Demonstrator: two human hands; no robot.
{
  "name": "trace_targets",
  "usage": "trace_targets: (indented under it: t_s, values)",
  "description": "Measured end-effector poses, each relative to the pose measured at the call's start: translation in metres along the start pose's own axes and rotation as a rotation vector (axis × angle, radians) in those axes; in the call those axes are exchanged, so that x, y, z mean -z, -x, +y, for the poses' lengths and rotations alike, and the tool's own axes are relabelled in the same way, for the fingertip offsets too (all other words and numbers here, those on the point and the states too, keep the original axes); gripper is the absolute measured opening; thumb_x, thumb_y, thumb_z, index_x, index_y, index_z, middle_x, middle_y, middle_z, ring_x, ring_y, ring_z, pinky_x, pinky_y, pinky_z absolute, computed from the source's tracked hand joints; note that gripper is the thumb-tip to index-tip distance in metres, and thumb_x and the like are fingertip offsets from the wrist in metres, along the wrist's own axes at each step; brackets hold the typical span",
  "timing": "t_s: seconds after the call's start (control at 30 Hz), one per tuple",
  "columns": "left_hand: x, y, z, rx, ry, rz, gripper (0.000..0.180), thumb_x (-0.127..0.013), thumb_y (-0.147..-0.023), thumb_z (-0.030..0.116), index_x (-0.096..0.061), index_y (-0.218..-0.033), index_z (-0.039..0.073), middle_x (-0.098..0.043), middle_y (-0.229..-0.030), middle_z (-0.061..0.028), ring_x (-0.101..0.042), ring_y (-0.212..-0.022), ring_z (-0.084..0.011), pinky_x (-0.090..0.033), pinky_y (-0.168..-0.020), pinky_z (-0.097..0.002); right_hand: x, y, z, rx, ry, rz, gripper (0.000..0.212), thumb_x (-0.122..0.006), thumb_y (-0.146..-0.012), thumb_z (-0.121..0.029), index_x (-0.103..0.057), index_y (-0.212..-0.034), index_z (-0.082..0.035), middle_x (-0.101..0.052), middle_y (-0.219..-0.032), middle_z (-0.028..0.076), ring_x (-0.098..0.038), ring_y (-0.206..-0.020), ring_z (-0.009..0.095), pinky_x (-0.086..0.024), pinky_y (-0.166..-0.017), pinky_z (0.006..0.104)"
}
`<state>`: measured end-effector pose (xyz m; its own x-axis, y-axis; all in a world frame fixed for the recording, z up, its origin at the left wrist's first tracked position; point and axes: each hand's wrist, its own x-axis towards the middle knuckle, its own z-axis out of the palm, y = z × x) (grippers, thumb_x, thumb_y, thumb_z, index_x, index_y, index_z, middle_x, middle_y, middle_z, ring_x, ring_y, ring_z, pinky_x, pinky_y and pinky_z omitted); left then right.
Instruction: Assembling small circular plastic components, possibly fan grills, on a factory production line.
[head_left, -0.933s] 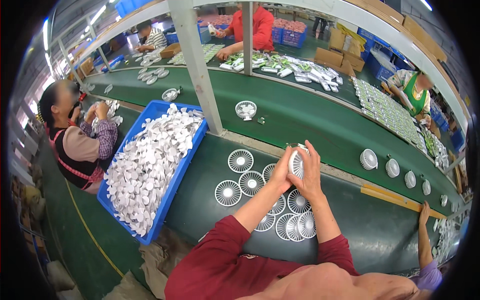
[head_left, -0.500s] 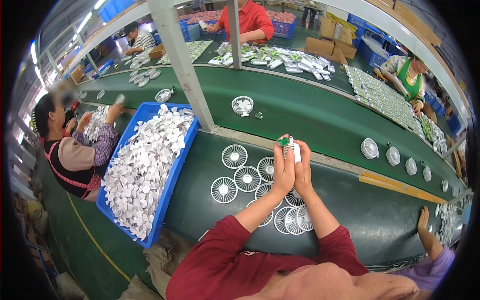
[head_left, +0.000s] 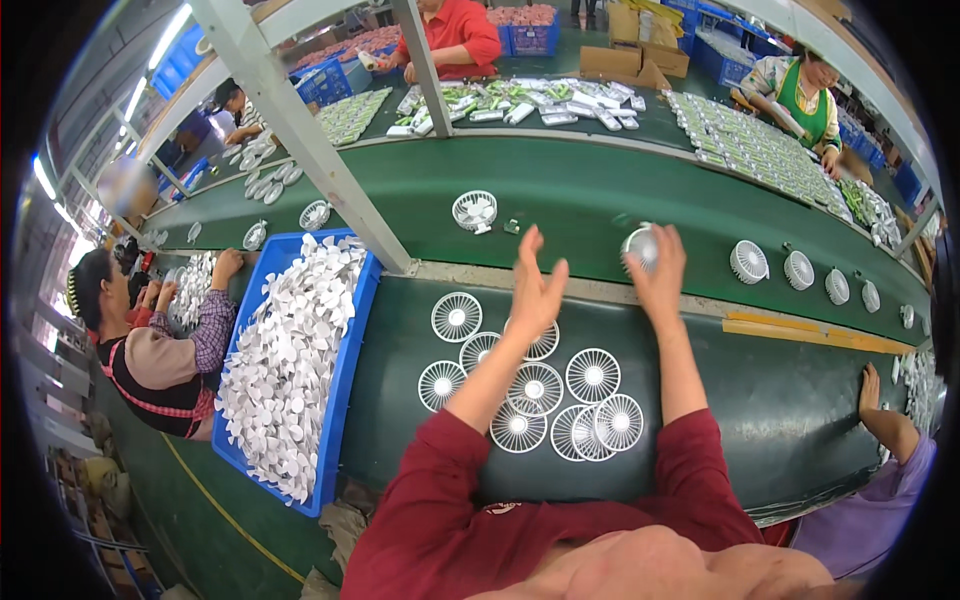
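Over the green belt my right hand (head_left: 660, 278) is closed around a small white fan housing (head_left: 637, 246), which is blurred and partly covered by the fingers. A blurred green circuit board (head_left: 622, 219) lies just beyond it. To the left, my left hand (head_left: 537, 288) is in the air with nothing in it, its fingers apart. Below and around my forearms, several round white fan grilles (head_left: 592, 375) lie flat on the dark work surface, some overlapping. Another white fan housing with blades (head_left: 474, 211) rests on the belt beyond my left hand, a small green board (head_left: 512, 227) beside it.
A blue tray (head_left: 329, 440) heaped with white fan blades (head_left: 290, 380) stands at left, next to a metal post (head_left: 300, 130). More fan housings (head_left: 748, 262) line the belt at right. Co-workers sit left and across; another person's hand (head_left: 870, 385) rests on the surface at right.
My hands have parted. The right one has moved right, over the belt, with a fan housing; the left has opened and moved left. The white handle-like piece seen between them is no longer visible.
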<state>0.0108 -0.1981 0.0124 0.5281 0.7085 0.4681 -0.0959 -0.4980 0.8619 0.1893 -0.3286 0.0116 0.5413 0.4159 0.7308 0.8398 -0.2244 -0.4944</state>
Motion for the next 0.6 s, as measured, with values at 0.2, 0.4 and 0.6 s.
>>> trace_targets:
  t_s: [0.2, 0.4, 0.6]
  values:
    - [0.061, -0.122, -0.058, -0.273, -0.669, -0.013, 0.052, -0.056, -0.083, 0.005, -0.045, -0.134, 0.005, -0.045, -0.137, -0.022, -0.039, -0.128, -0.043, -0.032, -0.108, -0.0491, -0.004, 0.007, -0.041, 0.051, -0.207, -0.376, 0.032, -0.071, -0.079, -0.015, -0.064, -0.109, -0.005, -0.061, -0.121, 0.016, -0.053, -0.118, 0.035, -0.04, -0.102, 0.0443]
    - [0.052, -0.17, -0.088, 0.074, -1.096, -0.355, 0.052, -0.056, -0.084, 0.006, -0.055, -0.129, 0.031, -0.039, -0.149, -0.009, -0.028, -0.141, -0.0414, -0.03, -0.107, -0.0627, -0.017, 0.043, -0.099, 0.328, -0.444, -0.893, 0.077, -0.08, -0.072, -0.034, -0.047, -0.138, -0.011, -0.039, -0.145, 0.022, -0.039, -0.132, 0.042, -0.035, -0.108, 0.0491]
    - [0.08, -0.156, -0.095, 0.133, -1.124, -0.32, 0.022, -0.061, -0.087, 0.026, -0.059, -0.108, 0.018, -0.067, -0.11, -0.0093, -0.059, -0.112, -0.0327, -0.044, -0.092, -0.0552, -0.022, 0.062, -0.102, 0.369, -0.295, -0.908, 0.063, -0.083, -0.065, -0.033, -0.062, -0.121, -0.012, -0.047, -0.138, 0.017, -0.043, -0.127, 0.036, -0.034, -0.105, 0.0467]
